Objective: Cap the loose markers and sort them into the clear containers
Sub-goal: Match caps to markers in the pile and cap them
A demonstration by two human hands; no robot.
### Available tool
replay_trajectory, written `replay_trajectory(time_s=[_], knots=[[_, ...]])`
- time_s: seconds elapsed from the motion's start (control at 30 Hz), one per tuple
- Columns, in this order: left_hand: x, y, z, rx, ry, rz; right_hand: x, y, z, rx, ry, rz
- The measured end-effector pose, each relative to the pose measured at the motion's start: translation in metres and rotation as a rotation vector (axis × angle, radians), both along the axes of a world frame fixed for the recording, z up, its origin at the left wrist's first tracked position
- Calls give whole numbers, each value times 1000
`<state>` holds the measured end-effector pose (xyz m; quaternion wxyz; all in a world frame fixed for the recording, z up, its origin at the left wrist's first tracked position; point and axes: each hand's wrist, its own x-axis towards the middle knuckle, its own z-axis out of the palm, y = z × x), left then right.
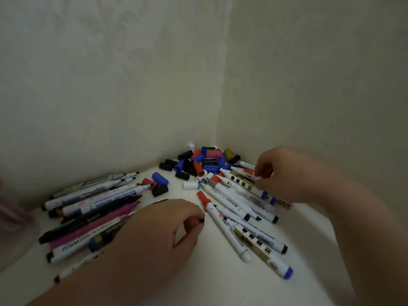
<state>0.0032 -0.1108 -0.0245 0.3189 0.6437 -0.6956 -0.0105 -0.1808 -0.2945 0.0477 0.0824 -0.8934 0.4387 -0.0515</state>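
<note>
Loose markers lie in two piles on the white surface: a left pile (92,208) with white, pink and dark barrels, and a right pile (240,208) of mostly white barrels, some uncapped. One white marker with a red cap (217,219) lies between them. Several loose caps (196,162) in blue, black, red and pink are heaped in the corner. My left hand (163,230) pinches a small red piece (195,221) with a dark end; whether it is a cap or a marker's end is unclear. My right hand (284,173) curls its fingertips round a white marker (247,172) on the right pile.
Two pale walls meet in a corner right behind the caps. A clear container (13,219), blurred and with something pinkish inside, stands at the far left edge. A blue cap (160,178) and a black cap (160,191) lie apart from the heap.
</note>
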Motion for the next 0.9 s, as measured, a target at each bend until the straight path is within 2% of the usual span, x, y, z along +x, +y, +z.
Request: replay_trajectory(time_s=[0.1,0.2,0.33,0.53,0.7,0.9], knots=[[5,-2,1,-30,31,90,6,0,-6,7,55,-5],[12,-2,0,38,3,155,9,-1,-9,12,31,-12],[10,-4,1,88,-125,106,15,-3,-19,13,-73,23],[4,-11,6,183,-179,66,12,-4,-13,-32,-129,18],[8,-10,5,157,-173,119,-9,-6,4,-16,91,-140],[0,-9,10,202,-199,170,-3,-2,-3,127,297,-112]])
